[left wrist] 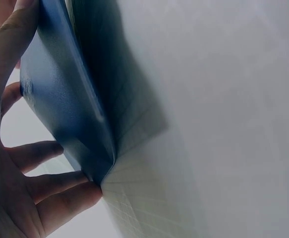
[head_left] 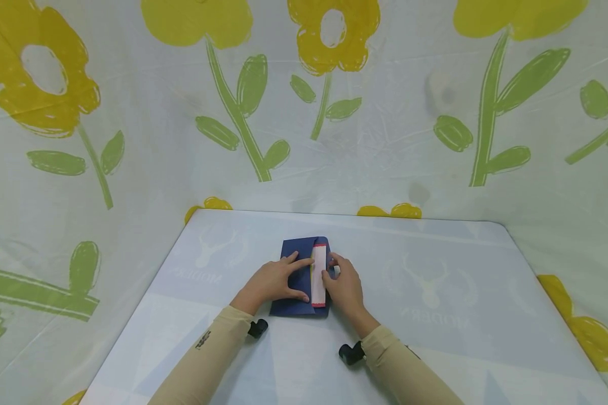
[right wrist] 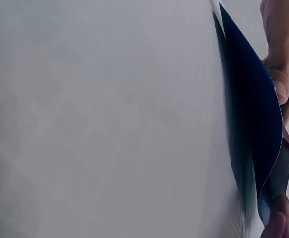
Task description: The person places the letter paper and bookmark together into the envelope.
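Observation:
A navy blue envelope (head_left: 294,244) lies on the table, its flap side to the right. Along that side runs a pale pinkish paper strip (head_left: 318,281) with red ends. My left hand (head_left: 273,281) rests spread over the envelope, index fingertip at the strip's left edge and thumb lower down. In the left wrist view, its fingers touch the edge of the blue envelope (left wrist: 60,89). My right hand (head_left: 347,284) pinches the right side, thumb at the strip's edge and fingers by the flap. The right wrist view shows the blue paper (right wrist: 253,104) bowed up from the table.
The white table (head_left: 436,337) carries faint grey prints and has rounded far corners. A pale curtain (head_left: 385,146) with yellow flowers and green leaves hangs behind it and at both sides. Black wrist cameras (head_left: 352,353) sit by both sleeve cuffs.

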A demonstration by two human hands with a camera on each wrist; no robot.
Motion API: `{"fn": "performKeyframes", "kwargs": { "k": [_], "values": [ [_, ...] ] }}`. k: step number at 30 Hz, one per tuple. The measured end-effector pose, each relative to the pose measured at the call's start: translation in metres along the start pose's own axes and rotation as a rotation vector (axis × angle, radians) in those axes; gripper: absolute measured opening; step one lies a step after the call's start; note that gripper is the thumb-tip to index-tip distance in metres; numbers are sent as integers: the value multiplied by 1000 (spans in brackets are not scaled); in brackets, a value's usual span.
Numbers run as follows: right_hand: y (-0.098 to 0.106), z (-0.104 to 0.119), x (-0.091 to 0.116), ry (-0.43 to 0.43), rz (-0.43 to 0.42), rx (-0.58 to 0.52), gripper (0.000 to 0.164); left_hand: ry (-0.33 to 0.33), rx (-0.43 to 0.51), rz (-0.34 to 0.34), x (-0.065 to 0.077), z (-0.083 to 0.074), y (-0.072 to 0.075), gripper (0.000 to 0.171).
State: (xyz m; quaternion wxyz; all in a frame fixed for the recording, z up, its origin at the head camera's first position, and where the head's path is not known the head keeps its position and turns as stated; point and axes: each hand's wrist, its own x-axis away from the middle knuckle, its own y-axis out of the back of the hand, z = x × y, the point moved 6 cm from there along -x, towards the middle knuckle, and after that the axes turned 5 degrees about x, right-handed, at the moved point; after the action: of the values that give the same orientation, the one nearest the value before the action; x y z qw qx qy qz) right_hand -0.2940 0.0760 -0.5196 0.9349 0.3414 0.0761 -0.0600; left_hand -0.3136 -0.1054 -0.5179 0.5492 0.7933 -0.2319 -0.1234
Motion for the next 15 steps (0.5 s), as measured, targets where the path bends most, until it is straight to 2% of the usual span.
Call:
{"fn": "performKeyframes", "kwargs": {
  "k": [8, 15],
  "values": [
    [-4, 1, 1, 17, 32, -17, 54, 6, 8, 1, 0, 1, 0, 94],
    [-6, 3, 1, 42, 19, -14, 51, -9, 15, -10, 0, 1, 1, 94]
  ]
}}
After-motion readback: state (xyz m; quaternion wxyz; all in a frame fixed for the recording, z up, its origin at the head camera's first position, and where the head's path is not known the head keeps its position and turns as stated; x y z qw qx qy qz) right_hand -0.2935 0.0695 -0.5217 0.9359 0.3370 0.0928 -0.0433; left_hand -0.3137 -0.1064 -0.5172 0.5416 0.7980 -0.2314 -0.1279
